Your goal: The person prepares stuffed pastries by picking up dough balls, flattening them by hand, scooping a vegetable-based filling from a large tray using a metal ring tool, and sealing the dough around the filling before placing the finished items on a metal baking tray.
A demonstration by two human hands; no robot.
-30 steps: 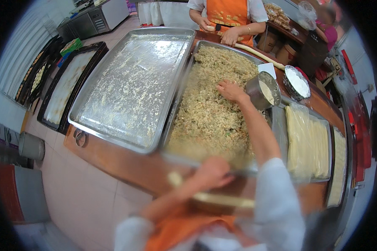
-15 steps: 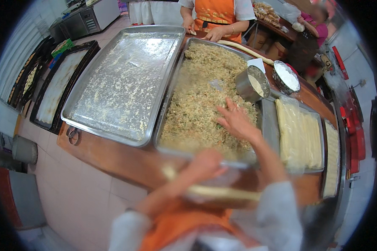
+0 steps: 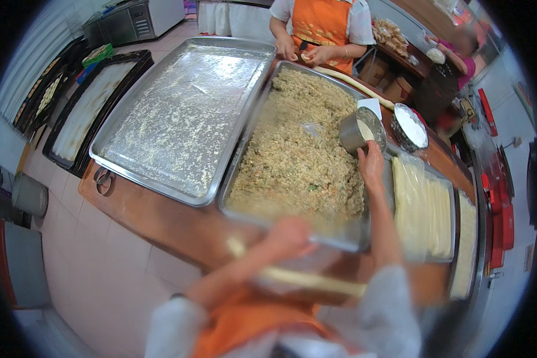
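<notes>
My right hand (image 3: 371,166) reaches to the near rim of a round metal pot (image 3: 351,135), fingers apart at its pale, grainy contents (image 3: 365,129). The pot sits on a large metal tray (image 3: 355,241) heaped with a crumbly, grainy filling (image 3: 304,155) flecked with green and orange. My left hand (image 3: 289,237) is curled and blurred at the tray's near edge; what it holds, if anything, is hidden. Below it, a pale dough rope (image 3: 313,281) lies along the table's near side, partly behind my left forearm, with one end (image 3: 237,246) showing to the left.
Left is a second metal tray (image 3: 179,119) dusted with crumbs. Right are a bowl of white powder (image 3: 410,126), plastic-covered pale strips (image 3: 423,209) and another tray (image 3: 464,244). Across the table (image 3: 161,221), a person in an orange apron (image 3: 321,24) handles dough beside a long rope (image 3: 355,83).
My right hand has moved from over the filling up and right to the pot's rim. My left hand stays near the tray's edge. The whole view has shifted slightly.
</notes>
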